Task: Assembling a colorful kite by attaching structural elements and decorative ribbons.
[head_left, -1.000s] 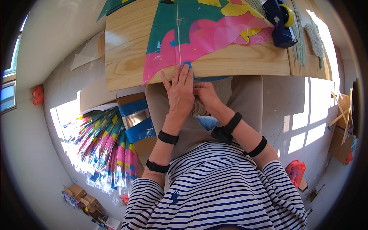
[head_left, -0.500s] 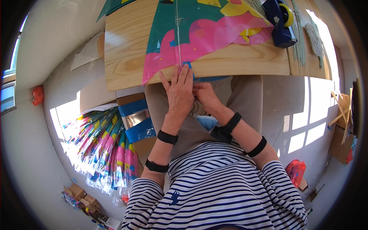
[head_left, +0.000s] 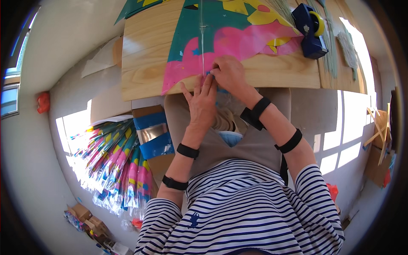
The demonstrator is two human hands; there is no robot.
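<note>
A printed plastic kite sheet (head_left: pixel 231 42), green and pink with yellow shapes, lies on the wooden table and reaches its near edge. Down the sheet runs a thin pale rod (head_left: pixel 202 42). My left hand (head_left: pixel 202 108) rests at the table's edge, fingers stretched and spread over the sheet's near end beside the rod. Against its fingertips, my right hand (head_left: pixel 231 76) is closed in a pinch at a small blue piece (head_left: pixel 208 73) by the rod's near end. The fingers partly cover that piece.
A dark blue tape dispenser (head_left: pixel 312 36) with a yellow roll stands at the table's right. Beyond it lie thin rods (head_left: pixel 330 55) and a clear plastic packet (head_left: pixel 347 49). Left of my legs are a box with blue tape (head_left: pixel 155 142) and a pile of bagged colourful kites (head_left: pixel 114 161).
My right hand has risen from below the table's edge onto the sheet, beside my left fingertips. My left hand stays near the same spot. The view has shifted slightly.
</note>
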